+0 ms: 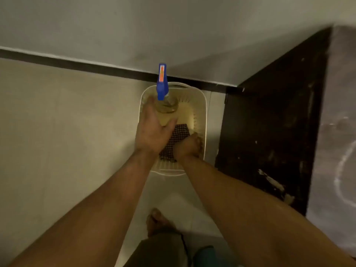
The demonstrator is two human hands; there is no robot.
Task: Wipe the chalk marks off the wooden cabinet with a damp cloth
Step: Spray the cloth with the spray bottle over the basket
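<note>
Cloth [178,138] in basket [201,112], right hand [187,146] fingers curled onto it; left hand [152,130] fingers wrapped round spray bottle [162,87].

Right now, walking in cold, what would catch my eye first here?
The bright blue head of the spray bottle, gripped by the left hand at the far end of a cream basket on the floor. In the basket the right hand clutches a dark checked cloth. To the right stands the dark wooden cabinet, with pale chalk marks looping on its top.

bottle [166,106], cloth [176,140] in basket [202,105] | cabinet [269,132] right
</note>
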